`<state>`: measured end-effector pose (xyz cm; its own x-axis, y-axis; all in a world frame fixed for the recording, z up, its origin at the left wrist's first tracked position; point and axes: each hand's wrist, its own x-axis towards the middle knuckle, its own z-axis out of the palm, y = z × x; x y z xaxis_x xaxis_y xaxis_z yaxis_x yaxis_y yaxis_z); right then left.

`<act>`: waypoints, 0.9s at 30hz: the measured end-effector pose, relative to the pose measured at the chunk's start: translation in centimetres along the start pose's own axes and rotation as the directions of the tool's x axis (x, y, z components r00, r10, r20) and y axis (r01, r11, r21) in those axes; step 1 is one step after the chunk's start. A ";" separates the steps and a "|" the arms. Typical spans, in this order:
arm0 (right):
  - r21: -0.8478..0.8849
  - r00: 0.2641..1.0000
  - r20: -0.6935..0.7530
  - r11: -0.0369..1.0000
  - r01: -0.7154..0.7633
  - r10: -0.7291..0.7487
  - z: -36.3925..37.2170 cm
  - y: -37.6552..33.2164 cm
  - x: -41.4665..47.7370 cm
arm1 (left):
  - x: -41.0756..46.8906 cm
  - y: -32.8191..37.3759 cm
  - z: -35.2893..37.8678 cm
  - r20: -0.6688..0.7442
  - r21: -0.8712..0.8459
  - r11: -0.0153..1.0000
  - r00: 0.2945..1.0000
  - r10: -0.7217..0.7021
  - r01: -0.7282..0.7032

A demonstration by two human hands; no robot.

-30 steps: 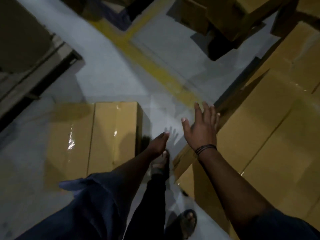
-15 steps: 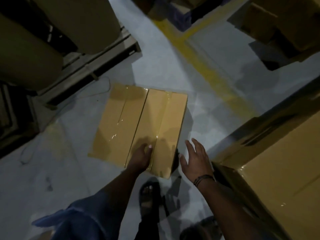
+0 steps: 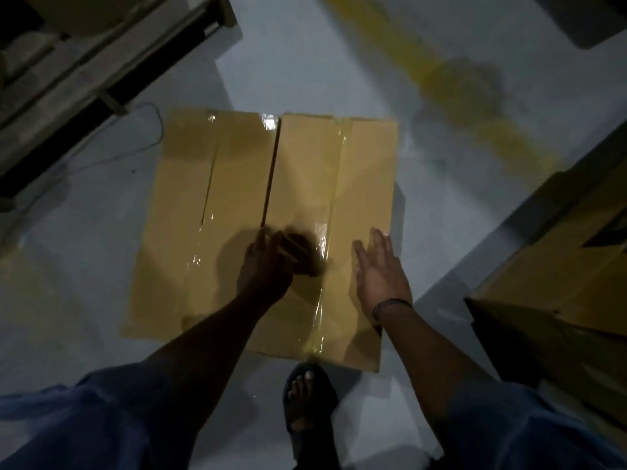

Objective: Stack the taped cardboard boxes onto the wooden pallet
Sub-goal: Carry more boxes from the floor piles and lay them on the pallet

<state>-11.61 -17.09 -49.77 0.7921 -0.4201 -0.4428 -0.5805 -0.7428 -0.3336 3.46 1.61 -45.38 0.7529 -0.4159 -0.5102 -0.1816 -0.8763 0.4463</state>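
Two taped cardboard boxes lie side by side on the grey floor, a left box (image 3: 203, 205) and a right box (image 3: 359, 178), with a narrow dark gap between them. Clear tape runs down the middle of each top. My left hand (image 3: 268, 266) is on the near part of the tops by the gap; its fingers are blurred and hold nothing. My right hand (image 3: 380, 269) lies flat on the right box, fingers straight, close to its right edge. The wooden pallet (image 3: 101, 62) sits at the upper left, loaded at its far end.
More large cardboard boxes (image 3: 559, 283) stand at the right. A thin cable (image 3: 149, 137) trails on the floor between the pallet and the left box. A yellow floor line (image 3: 458, 89) runs diagonally at the upper right. My sandalled foot (image 3: 308, 401) stands just before the boxes.
I have turned left and come closer to the two boxes. Both hands moved from the air and the big boxes at the right onto the tops of the floor boxes.
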 end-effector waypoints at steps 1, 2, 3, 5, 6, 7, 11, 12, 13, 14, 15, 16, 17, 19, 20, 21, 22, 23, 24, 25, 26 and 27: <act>-0.025 1.000 -0.007 1.000 0.017 -0.017 0.4 0.4 -0.2 | 0.2 -0.3 0.2 -0.006 0.034 0.999 1.000 -0.006 0.006; -0.049 0.999 -0.009 0.998 0.030 -0.030 0.6 0.9 -0.3 | 0.2 -0.5 0.3 -0.009 0.069 0.998 1.000 0.000 0.001; -0.069 0.999 -0.008 0.997 0.044 -0.045 0.6 1.2 -0.4 | 0.1 -0.5 0.4 -0.016 0.105 0.995 1.000 0.003 -0.001; -0.076 0.999 0.001 0.996 0.053 -0.053 0.2 1.8 -0.3 | 0.3 -0.3 0.5 -0.039 0.151 0.988 0.999 0.005 0.001; -0.055 0.999 0.002 0.998 0.043 -0.043 0.0 2.0 -0.4 | 0.4 0.0 0.6 -0.044 0.149 0.989 0.999 0.007 -0.001; -0.019 1.000 -0.011 1.000 0.025 -0.025 -0.1 2.1 -0.6 | 0.4 0.4 0.7 -0.051 0.114 0.993 0.999 -0.004 0.010; 0.280 0.991 -0.071 0.955 -0.093 0.117 -0.9 2.1 -1.1 | 0.9 2.1 0.8 0.006 0.035 0.992 0.993 0.122 -0.122; 0.342 0.988 -0.077 0.934 -0.100 0.134 -1.1 2.0 -1.1 | 1.1 2.2 1.1 0.027 0.082 0.982 0.985 0.171 -0.173; 0.378 0.988 -0.077 0.921 -0.098 0.137 -1.2 1.9 -1.1 | 0.9 2.4 1.1 0.049 0.112 0.978 0.984 0.172 -0.176; 0.395 0.987 -0.075 0.913 -0.099 0.140 -1.3 1.7 -1.1 | 0.7 2.4 1.0 0.067 0.104 0.982 0.986 0.151 -0.157; 0.416 0.983 -0.070 0.901 -0.123 0.167 -1.4 1.7 -1.1 | 0.4 2.5 0.9 0.075 0.101 0.984 0.988 0.137 -0.144; 0.461 0.972 -0.056 0.869 -0.178 0.229 -1.8 1.6 -1.4 | -0.1 2.4 1.0 0.086 0.103 0.983 0.986 0.141 -0.149; 0.526 0.949 -0.028 0.812 -0.252 0.313 -2.2 1.5 -1.8 | -0.9 2.7 0.9 0.094 0.124 0.978 0.983 0.158 -0.169; 0.594 0.913 0.042 0.724 -0.350 0.406 -3.2 1.6 -3.1 | -2.8 3.1 0.6 0.127 0.153 0.970 0.977 0.172 -0.191; 0.572 0.912 0.064 0.734 -0.367 0.406 -3.8 1.5 -4.1 | -3.9 3.5 0.3 0.142 0.158 0.969 0.976 0.166 -0.188; 0.540 0.915 0.073 0.756 -0.371 0.397 -4.3 1.4 -5.3 | -4.9 3.8 -0.2 0.158 0.152 0.971 0.974 0.159 -0.184; 0.514 0.920 0.065 0.777 -0.364 0.387 -5.1 1.2 -6.7 | -6.1 4.3 -0.9 0.164 0.139 0.971 0.971 0.171 -0.194; 0.490 0.926 0.044 0.800 -0.346 0.374 -6.2 0.8 -8.2 | -7.4 4.8 -1.9 0.163 0.110 0.973 0.970 0.182 -0.201; 0.468 0.935 0.015 0.824 -0.319 0.353 -7.6 0.4 -9.7 | -8.7 5.4 -2.9 0.164 0.068 0.976 0.967 0.193 -0.207; 0.442 0.944 -0.016 0.849 -0.289 0.330 -9.4 -0.2 -11.3 | -10.3 6.3 -4.4 0.172 0.003 0.982 0.968 0.185 -0.188; 0.406 0.952 -0.053 0.877 -0.256 0.302 -11.5 -0.7 -12.7 | -11.8 7.4 -6.0 0.180 -0.065 0.984 0.969 0.172 -0.163; 0.363 0.957 -0.084 0.903 -0.230 0.278 -13.7 -1.4 -14.2 | -13.5 8.5 -7.7 0.183 -0.106 0.985 0.971 0.156 -0.139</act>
<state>-19.45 -17.21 -31.55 0.6127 -0.6521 -0.4465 -0.7750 -0.3850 -0.5012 -3.35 1.63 -29.06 0.5863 -0.5853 -0.5601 -0.2164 -0.7794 0.5880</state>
